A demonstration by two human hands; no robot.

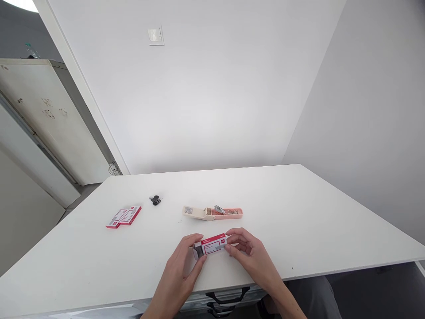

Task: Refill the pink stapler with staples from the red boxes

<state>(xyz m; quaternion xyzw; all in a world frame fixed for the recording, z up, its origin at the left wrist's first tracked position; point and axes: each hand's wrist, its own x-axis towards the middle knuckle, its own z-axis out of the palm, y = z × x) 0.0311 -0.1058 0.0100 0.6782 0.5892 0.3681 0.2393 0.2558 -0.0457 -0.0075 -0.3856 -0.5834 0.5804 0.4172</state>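
Note:
Near the front edge of the table, my left hand (184, 266) and my right hand (249, 254) hold a small red and white cardboard box (213, 244) between them. The left end of the box is open, its flaps standing out by my left fingers and a dark inside showing. My right thumb and fingers pinch the other end. Just beyond the box lies a slim cream and pink case (212, 214), hinged open. Small metal pieces sit in its pink half; they are too small to name.
Two similar red and white boxes (124, 217) lie side by side at the left of the white table (292, 212). Behind them is a small black object (155, 200) with metal bits. A wall stands along the back, and drawers with black handles (228, 296) are below the front edge.

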